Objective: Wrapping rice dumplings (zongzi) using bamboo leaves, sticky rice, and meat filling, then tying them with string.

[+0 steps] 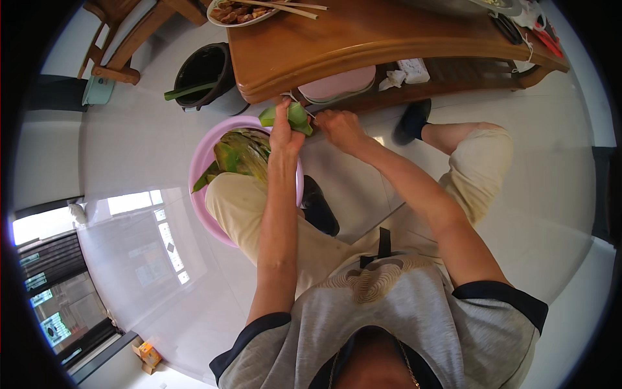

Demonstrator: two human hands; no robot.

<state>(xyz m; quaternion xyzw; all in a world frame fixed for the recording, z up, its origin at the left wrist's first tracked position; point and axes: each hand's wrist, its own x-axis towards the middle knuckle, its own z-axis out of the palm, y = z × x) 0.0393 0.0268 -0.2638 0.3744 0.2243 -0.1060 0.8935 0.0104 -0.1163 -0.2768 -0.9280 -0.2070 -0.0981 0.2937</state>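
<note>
My left hand [285, 130] is closed around a folded green leaf parcel [297, 118], just below the wooden table's front edge. A thin white string [308, 112] runs from the parcel to my right hand [339, 127], whose fingers pinch it at the parcel's right side. What fills the parcel is hidden by the leaf. Under my left forearm and knee stands a pink plastic basin [199, 194] holding a pile of long green and brownish leaves [240, 153].
The wooden table [340, 36] bears a plate of brown food pieces [238, 13] with chopsticks [286, 7], and black-handled scissors [505, 28]. A dark bin [201, 78] stands left of it. A pink lid or tray [340, 82] and a tissue pack [413, 70] lie on its lower shelf.
</note>
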